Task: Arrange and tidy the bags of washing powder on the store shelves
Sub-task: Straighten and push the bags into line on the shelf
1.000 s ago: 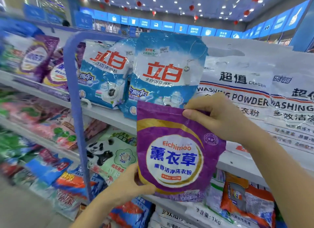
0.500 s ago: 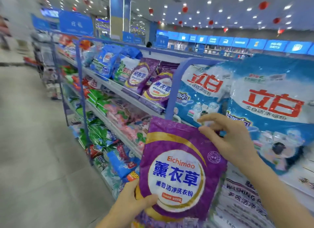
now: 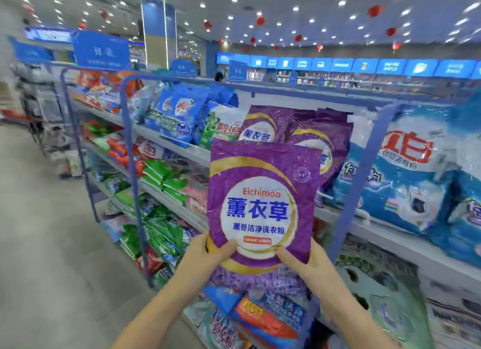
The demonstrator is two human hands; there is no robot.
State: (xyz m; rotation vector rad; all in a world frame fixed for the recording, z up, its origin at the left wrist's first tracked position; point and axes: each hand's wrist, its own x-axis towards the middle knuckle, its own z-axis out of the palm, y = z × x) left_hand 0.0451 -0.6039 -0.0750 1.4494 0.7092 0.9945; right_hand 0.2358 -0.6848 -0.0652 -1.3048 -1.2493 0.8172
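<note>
I hold a purple bag of washing powder (image 3: pixel 263 205) upright in front of the shelves. My left hand (image 3: pixel 208 252) grips its lower left corner, thumb on the front. My right hand (image 3: pixel 304 262) grips its lower right corner the same way. Behind the held bag, matching purple bags (image 3: pixel 320 135) stand on the upper shelf (image 3: pixel 182 146). Large blue and white bags (image 3: pixel 411 176) stand to their right, past a blue upright post (image 3: pixel 361 176).
Blue and green bags (image 3: pixel 179 116) fill the upper shelf further left. Lower shelves hold green (image 3: pixel 161 176), red and orange bags. A blue frame post (image 3: pixel 132 182) stands at the shelf front. The grey aisle floor (image 3: pixel 46 244) lies to the left.
My view has swung left along the shelves. The purple bag moved with it toward the matching purple bags. My right hand shifted from the bag's top edge down to its lower right corner.
</note>
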